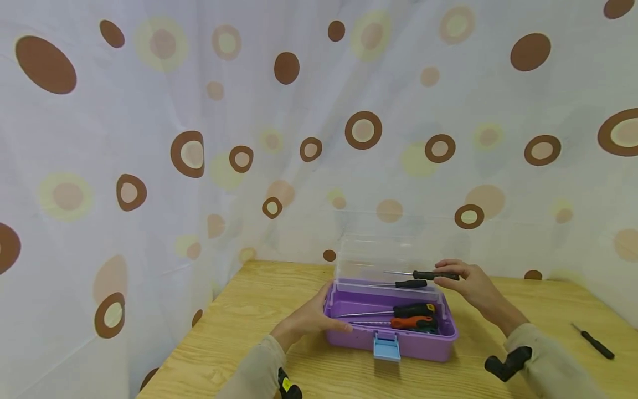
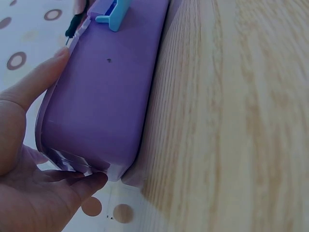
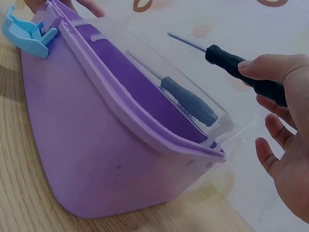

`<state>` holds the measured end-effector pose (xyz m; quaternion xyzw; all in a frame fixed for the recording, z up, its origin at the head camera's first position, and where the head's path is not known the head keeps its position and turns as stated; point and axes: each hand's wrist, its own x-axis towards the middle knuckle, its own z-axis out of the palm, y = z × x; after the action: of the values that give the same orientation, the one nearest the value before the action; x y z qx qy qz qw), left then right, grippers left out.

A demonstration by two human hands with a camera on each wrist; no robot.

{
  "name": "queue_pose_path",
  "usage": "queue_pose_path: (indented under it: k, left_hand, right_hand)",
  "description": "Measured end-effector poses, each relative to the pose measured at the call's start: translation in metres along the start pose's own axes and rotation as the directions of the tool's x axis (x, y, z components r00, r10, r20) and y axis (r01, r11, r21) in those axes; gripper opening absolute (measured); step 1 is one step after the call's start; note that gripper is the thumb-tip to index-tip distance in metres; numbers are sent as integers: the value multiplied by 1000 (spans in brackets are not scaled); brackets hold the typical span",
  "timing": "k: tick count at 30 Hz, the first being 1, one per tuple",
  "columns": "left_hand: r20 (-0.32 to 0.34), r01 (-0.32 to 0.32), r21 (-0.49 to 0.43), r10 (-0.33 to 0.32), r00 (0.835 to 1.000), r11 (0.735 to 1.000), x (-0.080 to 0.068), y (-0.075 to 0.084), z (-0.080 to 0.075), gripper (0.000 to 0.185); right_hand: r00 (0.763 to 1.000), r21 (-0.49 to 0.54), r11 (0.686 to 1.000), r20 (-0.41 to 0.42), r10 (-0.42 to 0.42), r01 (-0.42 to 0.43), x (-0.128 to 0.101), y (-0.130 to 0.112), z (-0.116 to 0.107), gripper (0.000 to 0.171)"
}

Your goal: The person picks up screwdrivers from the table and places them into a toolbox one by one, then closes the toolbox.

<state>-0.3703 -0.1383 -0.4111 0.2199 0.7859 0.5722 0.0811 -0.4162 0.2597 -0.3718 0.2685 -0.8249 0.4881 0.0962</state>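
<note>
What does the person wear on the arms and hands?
Both hands, the left hand and the right hand, are bare. Long beige sleeves cover both forearms. A black device is strapped at the right wrist; a black one with a yellow mark sits at the left.

The right hand [image 3: 285, 145] fills the right edge of the view, thumb and forefinger pinching the black handle of a screwdriver [image 3: 231, 63] — its thin metal shaft points left and slightly up, clear of everything else. The other fingers hang loosely curled below the handle. Left of the hand stands the purple box [image 3: 96, 159] on the wooden table [image 3: 19, 193], seen from its end, open. A second screwdriver [image 3: 188, 99] with a dark ribbed handle shows through the clear plastic lid [image 3: 145, 63] just above the box's rim. A light-blue latch [image 3: 24, 31] sticks out at the far left — fingertips [image 3: 89, 7] show just beyond it.
</note>
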Motion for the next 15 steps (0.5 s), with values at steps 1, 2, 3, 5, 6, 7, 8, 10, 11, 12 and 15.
queue_pose_path:
  k: [1, 2, 3, 5, 6, 7, 8, 10, 11, 12, 15]
  left_hand:
    - [1, 1, 2, -1, 1000, 1000, 0, 0, 0, 117]
    - [0, 1, 4, -1, 1000, 1000, 0, 0, 0, 117]
    - [-2, 1, 6, -1, 1000, 1000, 1, 0, 0, 118]
    - [-5, 6, 10, -6, 1000, 1000, 1, -1, 0, 118]
    - [-5, 7, 12, -7, 1000, 1000, 1, -1, 0, 118]
    - [-5, 7, 11, -7, 1000, 1000, 1, -1, -1, 118]
    - [-5, 8, 11, -8, 1000, 1000, 1, -1, -1, 118]
    - [-2, 7, 11, -6, 1000, 1000, 1, -2, -1, 118]
    - [-1, 5, 12, -5, 1000, 1000, 2, -2, -1, 118]
    - [2, 3, 12, -3, 1000, 1000, 2, -3, -1, 118]
    - [5, 0, 13, 0, 1000, 1000, 2, -3, -1, 118]
  right_hand:
    - [1000, 1, 1000, -1, 4, -4, 1, 0, 1, 36]
    - [1000, 2, 1000, 1, 7, -7, 1, 0, 2, 36]
    - [1000, 3, 1000, 4, 12, -12, 2, -1, 4, 36]
    - [1000, 2, 1000, 11, 21, -21, 4, -1, 6, 37]
    - [1000, 0, 1000, 15, 26, -26, 5, -2, 8, 37]
    - [999, -7, 1000, 18, 30, -30, 5, -3, 9, 37]
    - [999, -14, 999, 20, 33, -33, 6, -3, 10, 37]
    - [999, -29, 999, 23, 41, -40, 7, -3, 13, 37]
    - [999, -33, 999, 24, 43, -43, 8, -4, 14, 37]
    - [999, -41, 998, 26, 44, -43, 9, -4, 15, 36]
    - [999, -57, 998, 33, 40, -38, 10, -5, 17, 35]
